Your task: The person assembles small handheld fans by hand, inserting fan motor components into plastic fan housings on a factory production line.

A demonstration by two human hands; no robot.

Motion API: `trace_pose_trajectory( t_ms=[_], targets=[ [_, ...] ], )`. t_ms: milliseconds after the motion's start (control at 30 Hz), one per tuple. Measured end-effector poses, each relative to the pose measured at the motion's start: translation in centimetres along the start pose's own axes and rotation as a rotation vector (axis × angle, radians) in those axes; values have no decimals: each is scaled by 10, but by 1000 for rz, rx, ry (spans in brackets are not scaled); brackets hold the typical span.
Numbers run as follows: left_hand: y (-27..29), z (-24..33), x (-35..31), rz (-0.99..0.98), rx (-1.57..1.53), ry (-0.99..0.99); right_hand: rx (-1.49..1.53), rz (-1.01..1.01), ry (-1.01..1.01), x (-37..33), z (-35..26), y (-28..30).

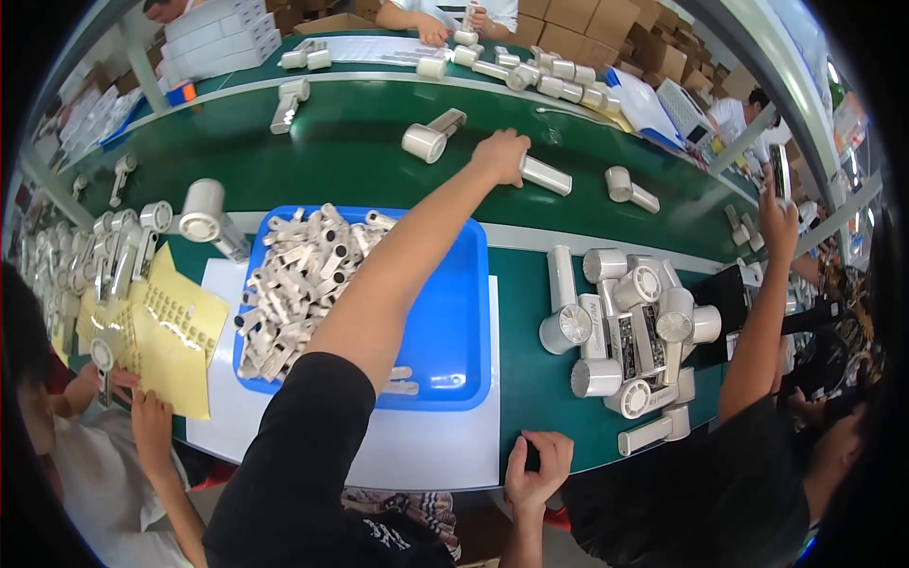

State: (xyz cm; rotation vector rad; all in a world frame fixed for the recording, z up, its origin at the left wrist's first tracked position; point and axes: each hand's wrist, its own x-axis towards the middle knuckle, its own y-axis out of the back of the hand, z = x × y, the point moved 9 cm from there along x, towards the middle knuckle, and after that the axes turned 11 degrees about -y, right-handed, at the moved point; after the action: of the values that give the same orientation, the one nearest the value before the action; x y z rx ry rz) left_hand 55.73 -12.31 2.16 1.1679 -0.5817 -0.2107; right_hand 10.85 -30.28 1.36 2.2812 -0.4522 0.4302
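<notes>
My left hand (502,157) reaches across the green belt, its fingers closed around one end of a white handheld fan (549,177). The fan's handle points right, and my fingers hide its head. At the table's front edge, my right hand (538,468) rests with its fingers curled in and nothing visible in them. Beneath my left forearm stands a blue tray (478,312), its left side heaped with small white plastic parts (298,284). A few slim white pieces (401,381) lie near its front edge. The arm covers part of the tray.
Other white fans lie on the belt (350,123). Several fans (634,322), some with circuit boards exposed, are piled right of the tray. Yellow sheets (175,331) lie to the left. Co-workers sit on both sides and across; the right one's raised arm (762,293) crosses the table.
</notes>
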Motion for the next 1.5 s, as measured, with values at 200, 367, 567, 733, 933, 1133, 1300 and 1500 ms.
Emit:
trace_pose_trajectory(
  t_ms=[200,367,567,733,933,1133,1300,1500],
  targets=[
    [111,45,-73,132,-156,-121,252,-280,9,56,-48,-25],
    [234,61,-219,358,-165,-188,119,-547,308,120,-121,-126],
    [277,122,-350,473,-371,-210,-32,-445,610,168,-96,-227],
    [207,164,-382,283,-599,-199,-206,-488,406,172,-98,-228],
    [142,199,-406,158,-714,-317,116,-462,197,147,-98,-134],
    [112,222,-393,29,-794,-404,723,-606,-226,88,-47,-47],
    [82,228,-394,-21,-741,-424,735,-514,-170,33,-48,-2],
    [79,220,-385,-33,-615,-273,486,-493,-166,-6,-42,-13]
  ],
)
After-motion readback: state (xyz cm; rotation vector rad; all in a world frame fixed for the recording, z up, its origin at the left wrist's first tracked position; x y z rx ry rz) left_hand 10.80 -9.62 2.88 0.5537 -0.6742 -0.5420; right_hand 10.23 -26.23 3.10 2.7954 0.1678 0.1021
